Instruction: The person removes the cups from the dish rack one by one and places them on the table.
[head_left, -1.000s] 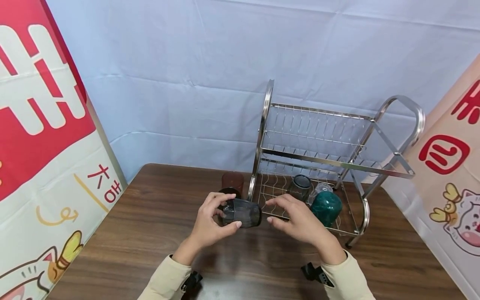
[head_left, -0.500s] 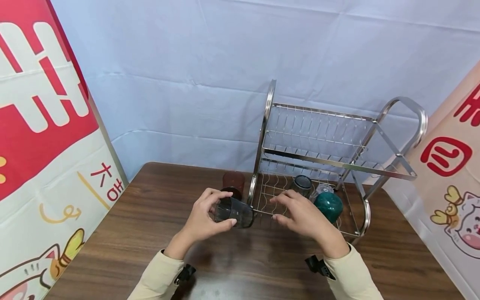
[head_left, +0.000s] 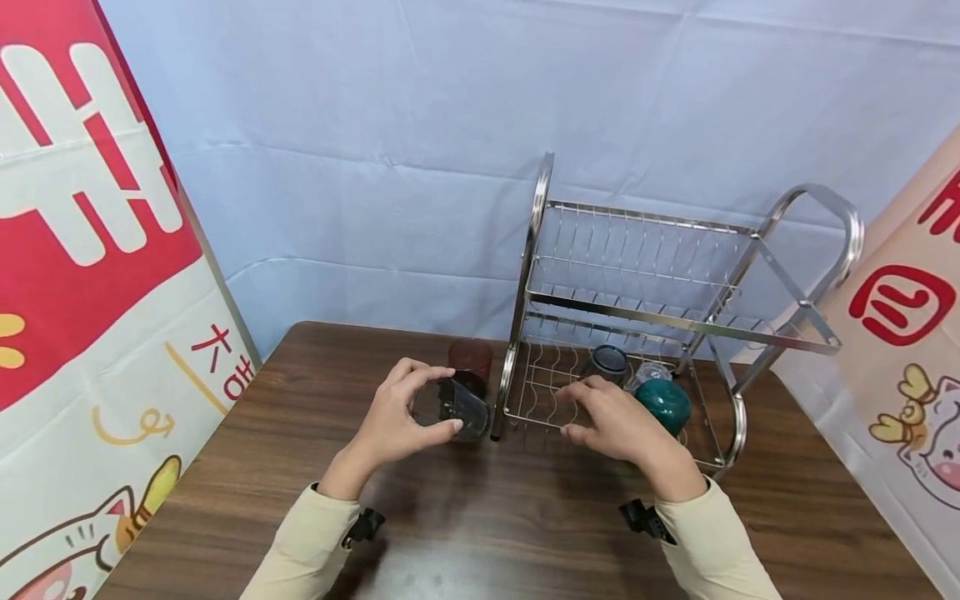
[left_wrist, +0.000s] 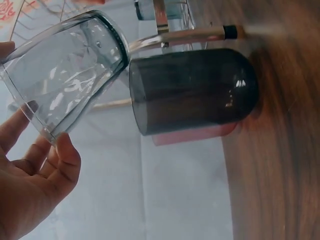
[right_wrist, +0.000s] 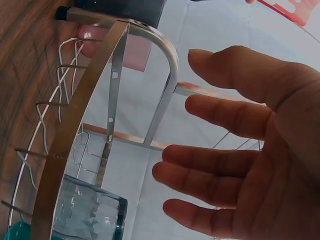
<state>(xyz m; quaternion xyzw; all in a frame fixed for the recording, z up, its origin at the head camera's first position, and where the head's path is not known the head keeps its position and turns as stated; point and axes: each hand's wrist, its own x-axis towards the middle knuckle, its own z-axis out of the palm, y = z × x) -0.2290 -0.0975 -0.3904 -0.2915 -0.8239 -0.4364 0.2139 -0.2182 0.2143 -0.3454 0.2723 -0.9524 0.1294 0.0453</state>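
My left hand (head_left: pixel 393 417) holds a smoky clear glass tumbler (left_wrist: pixel 70 70) by its rim, thumb on one side and fingers on the other. The tumbler is tilted in the air, its thick base toward the rack. Just beyond it a dark grey cup (left_wrist: pixel 195 92) stands upright on the table, mostly hidden by the tumbler in the head view. Behind that is a red cup (head_left: pixel 470 354). My right hand (head_left: pixel 618 421) hovers at the front of the metal dish rack (head_left: pixel 607 308), fingers loosely bent and nothing in them.
On the rack's lower tier sit an upside-down grey-blue glass (head_left: pixel 607 364), a clear glass (head_left: pixel 649 374) and a teal cup (head_left: pixel 663 406). The upper tier has wire plate slots. A pale cloth (head_left: pixel 337 167) hangs behind the wooden table (head_left: pixel 315 367).
My left hand has moved left with the tumbler, whose base now tips further down toward the table. The right hand has drifted slightly right, away from the tumbler.
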